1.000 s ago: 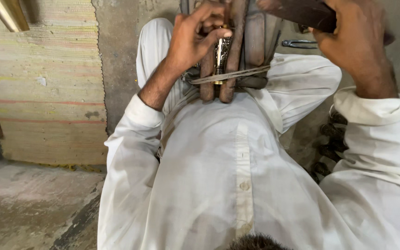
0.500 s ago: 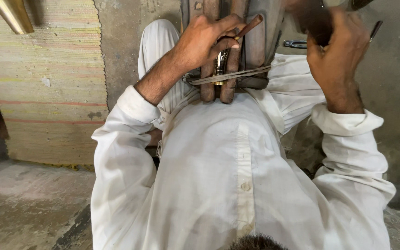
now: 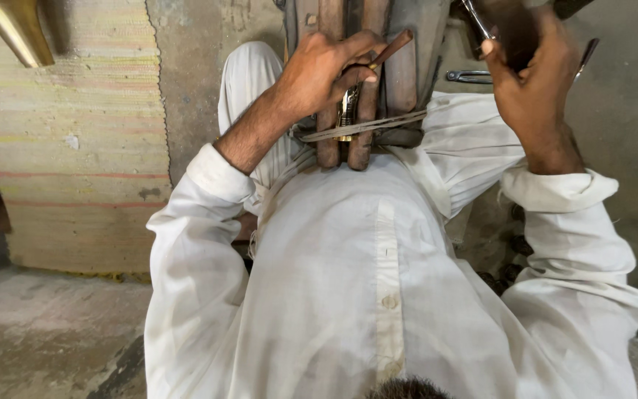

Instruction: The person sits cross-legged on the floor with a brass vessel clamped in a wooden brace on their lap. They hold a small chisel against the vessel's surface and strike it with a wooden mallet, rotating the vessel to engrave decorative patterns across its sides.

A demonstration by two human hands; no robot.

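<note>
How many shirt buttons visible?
2: one button mid-placket, one button just above it on the white shirt. More may be hidden under folds or below frame.

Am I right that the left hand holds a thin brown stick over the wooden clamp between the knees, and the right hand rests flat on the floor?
Not quite. In the head view the right hand is raised and grips a dark tool. The left hand does hold the thin brown stick over the wooden clamp.

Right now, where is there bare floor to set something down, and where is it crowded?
Bare concrete floor lies at lower left, bordered by the woven mat and the left sleeve. It is crowded around the wooden clamp, where the left hand and right hand work.
</note>
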